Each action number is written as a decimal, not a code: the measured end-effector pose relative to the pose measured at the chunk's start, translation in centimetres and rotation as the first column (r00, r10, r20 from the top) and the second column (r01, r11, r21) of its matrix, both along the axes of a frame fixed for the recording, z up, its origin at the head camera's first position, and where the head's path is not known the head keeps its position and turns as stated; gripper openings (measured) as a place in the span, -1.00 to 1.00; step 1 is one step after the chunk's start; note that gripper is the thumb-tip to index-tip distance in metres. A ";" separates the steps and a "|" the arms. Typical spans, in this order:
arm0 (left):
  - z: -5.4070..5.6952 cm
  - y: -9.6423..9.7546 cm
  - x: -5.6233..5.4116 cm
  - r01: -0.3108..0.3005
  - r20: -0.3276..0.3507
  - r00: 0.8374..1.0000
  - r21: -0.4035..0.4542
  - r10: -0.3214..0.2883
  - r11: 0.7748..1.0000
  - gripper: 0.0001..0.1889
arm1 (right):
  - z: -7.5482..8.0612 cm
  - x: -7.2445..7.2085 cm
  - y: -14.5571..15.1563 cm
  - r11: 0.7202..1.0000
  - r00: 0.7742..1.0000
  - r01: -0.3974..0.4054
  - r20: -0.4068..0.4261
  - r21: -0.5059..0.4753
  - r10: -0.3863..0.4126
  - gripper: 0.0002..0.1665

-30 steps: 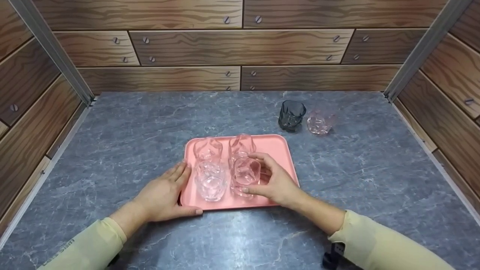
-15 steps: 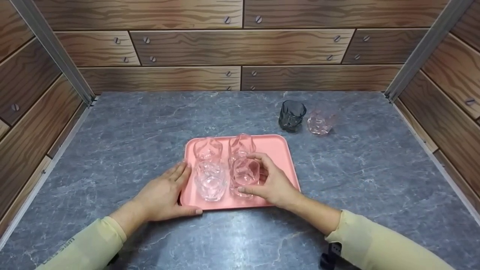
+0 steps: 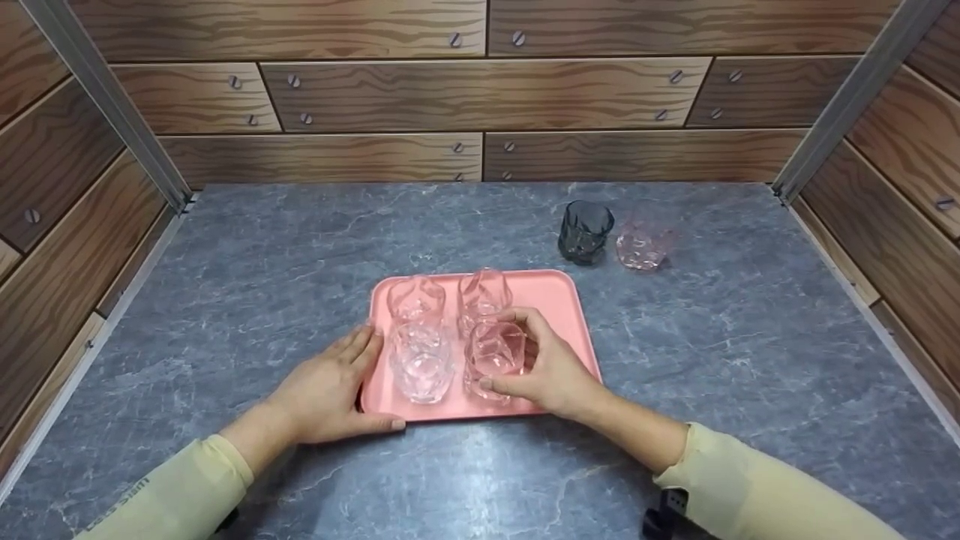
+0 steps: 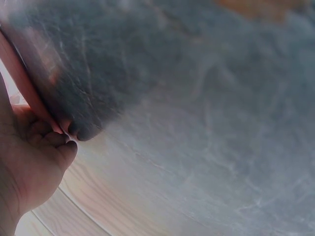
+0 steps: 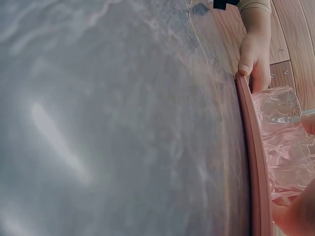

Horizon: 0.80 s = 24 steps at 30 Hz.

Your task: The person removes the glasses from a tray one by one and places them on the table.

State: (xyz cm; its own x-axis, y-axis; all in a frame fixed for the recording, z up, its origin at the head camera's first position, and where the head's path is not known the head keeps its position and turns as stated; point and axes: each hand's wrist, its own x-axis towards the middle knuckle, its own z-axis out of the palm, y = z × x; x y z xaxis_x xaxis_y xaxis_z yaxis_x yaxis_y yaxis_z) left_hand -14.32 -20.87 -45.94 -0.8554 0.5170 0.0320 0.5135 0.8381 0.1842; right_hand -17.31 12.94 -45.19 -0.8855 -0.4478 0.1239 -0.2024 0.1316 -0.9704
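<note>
On the pink tray [image 3: 574, 322] stand several clear faceted drinking glasses in two columns: a back left glass [image 3: 416, 298], a back right glass [image 3: 484, 291] and a front left glass [image 3: 422, 367]. My right hand [image 3: 551, 367] holds the front right glass [image 3: 496, 351] between thumb and fingers. Whether its base touches the tray cannot be told. My left hand [image 3: 326, 390] grips the tray's front left corner, fingers along the left rim and thumb along the front edge. In the right wrist view, glasses [image 5: 278, 110] show beyond the tray rim [image 5: 253, 147].
Behind the tray to the right, a dark grey glass [image 3: 585, 234] and a pale pink glass [image 3: 643, 246] stand side by side on the grey marbled table [image 3: 300, 240]. Wood-patterned walls [image 3: 480, 94] enclose the back and sides.
The front right glass and my right hand shifted slightly left, then slightly right and toward me. My left hand stays at the tray corner, and the other glasses have not moved.
</note>
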 end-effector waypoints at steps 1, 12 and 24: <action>0.0 0.0 0.0 0.000 -0.002 1.000 0.001 0.000 1.000 0.36 | 0.1 0.0 0.1 1.000 1.000 -0.003 0.000 0.000 0.003 -0.01; -0.1 -0.2 0.1 -0.017 0.013 1.000 -0.007 0.017 1.000 0.38 | 0.8 -0.1 1.7 0.999 1.000 0.020 0.005 0.040 -0.020 -0.04; 0.1 0.0 0.1 -0.018 0.022 1.000 -0.005 0.018 1.000 0.37 | 4.3 -2.1 5.4 0.984 0.989 0.144 -0.060 0.104 -0.138 -0.05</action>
State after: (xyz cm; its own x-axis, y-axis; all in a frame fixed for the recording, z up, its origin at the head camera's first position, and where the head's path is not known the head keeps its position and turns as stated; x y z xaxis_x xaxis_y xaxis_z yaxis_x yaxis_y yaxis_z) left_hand -14.26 -20.89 -45.89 -0.8649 0.5018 0.0106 0.4944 0.8480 0.1908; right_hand -19.39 18.38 -40.94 -0.9341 -0.3325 0.1298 -0.2249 0.2660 -0.9374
